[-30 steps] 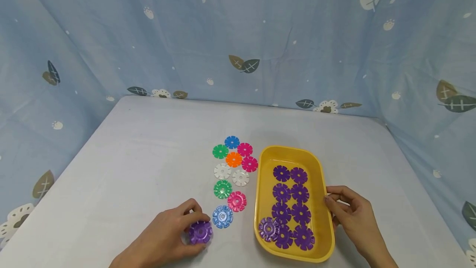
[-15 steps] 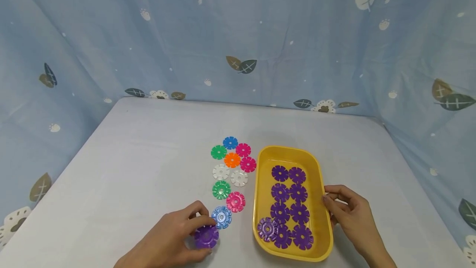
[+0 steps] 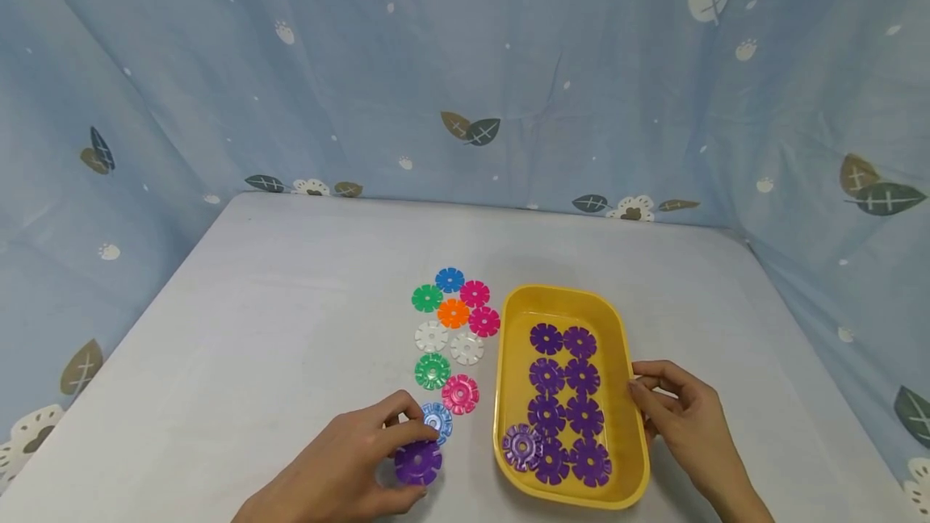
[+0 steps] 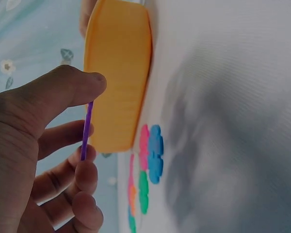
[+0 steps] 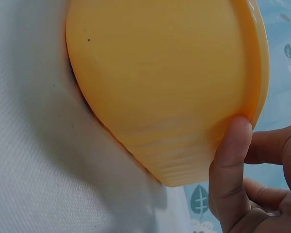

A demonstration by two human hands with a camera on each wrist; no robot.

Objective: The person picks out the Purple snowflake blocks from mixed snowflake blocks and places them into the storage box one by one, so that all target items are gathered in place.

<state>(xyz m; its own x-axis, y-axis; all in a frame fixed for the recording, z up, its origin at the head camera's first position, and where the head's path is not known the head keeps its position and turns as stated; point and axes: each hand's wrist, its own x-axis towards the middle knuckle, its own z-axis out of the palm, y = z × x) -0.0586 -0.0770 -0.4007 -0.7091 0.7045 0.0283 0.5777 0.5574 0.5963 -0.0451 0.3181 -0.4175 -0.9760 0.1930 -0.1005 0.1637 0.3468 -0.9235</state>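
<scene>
In the head view my left hand [image 3: 356, 458] pinches a purple snowflake disc [image 3: 418, 463] by its edges, between the thumb and the fingers. Edge-on in the left wrist view, this disc [image 4: 87, 131] is thin and upright. It overlaps the near side of a light blue disc [image 3: 437, 420]. To the right stands a yellow tray [image 3: 630, 426] with rows of purple discs [image 3: 584, 415] inside. A paler purple disc [image 3: 523, 447] lies at their near left. My right hand [image 3: 683, 418] holds the tray's right rim, with a fingertip [image 5: 237, 128] pressed on the outer wall below it.
Left of the tray, loose discs lie flat in a cluster: blue [image 3: 450, 280], green [image 3: 427, 298], orange [image 3: 454, 313], pink [image 3: 461, 395] and clear white [image 3: 432, 336]. A white cloth covers the table [image 3: 291, 289]; a blue patterned curtain [image 3: 363, 63] hangs behind.
My left hand has moved a little to the right with the purple disc, now partly over the light blue disc. The disc has tilted to face the camera more. My right hand stays at the tray.
</scene>
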